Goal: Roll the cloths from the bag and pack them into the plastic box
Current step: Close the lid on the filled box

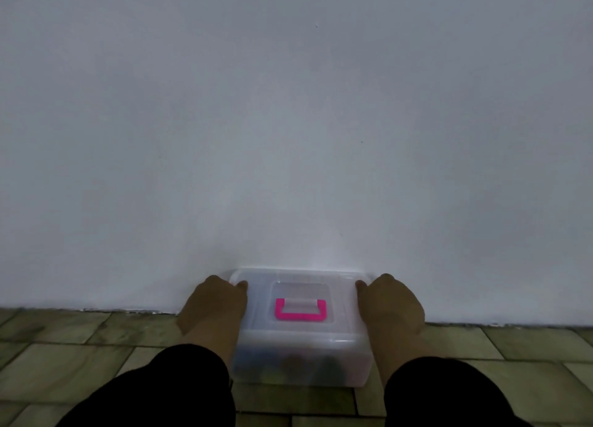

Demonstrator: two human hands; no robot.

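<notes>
Against the wall (288, 137), the plastic box (301, 343), dark cloths (288, 364) inside, is being gripped at both ends by the left hand (213, 304) and right hand (393, 301); uneven pressing risks the lid (341, 298) being left unlatched.

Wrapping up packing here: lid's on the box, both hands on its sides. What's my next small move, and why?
Probably let go with left hand and right hand: the plastic box seems to rest on the floor, lid on, dark shapes inside.

I see plastic box (298, 340) frosted clear | handle (300, 314) hot pink | contents (288, 365) dark | floor (80, 356) olive-green tiles staggered like brick | wall (288, 121) plain pale grey | sleeves (179, 394) black
</notes>
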